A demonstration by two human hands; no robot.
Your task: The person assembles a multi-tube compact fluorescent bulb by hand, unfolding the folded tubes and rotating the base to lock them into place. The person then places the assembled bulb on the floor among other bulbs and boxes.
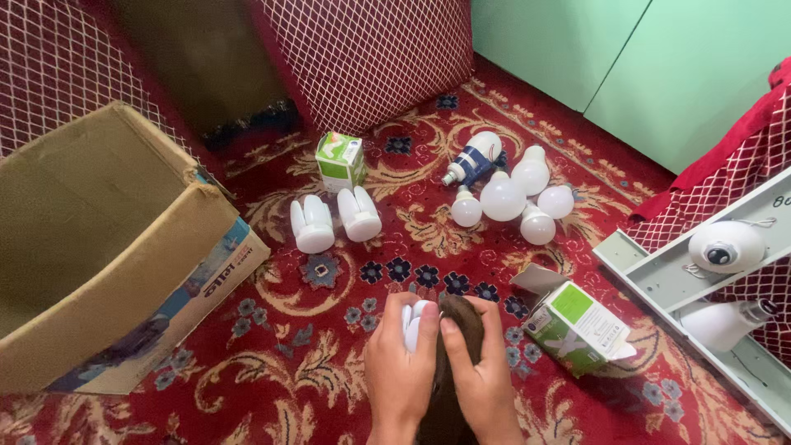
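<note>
A white folding bulb (412,323) is clasped low on the carpet (272,363) by the left hand (400,371) and right hand (482,375), fingers curled around it. An opened green-white carton (577,327) is seen beside; loose bulbs (504,198) beyond.

Left hand (398,372): bare, no ring, no glove, short trimmed nails.
Right hand (482,375): bare, no ring, no glove.
Wrists: uncovered, no sleeve, watch or band in view.

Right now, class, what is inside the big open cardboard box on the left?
The cardboard box shows only bare brown inner walls; its near wall hides the bottom, so any contents there cannot be seen.
</note>
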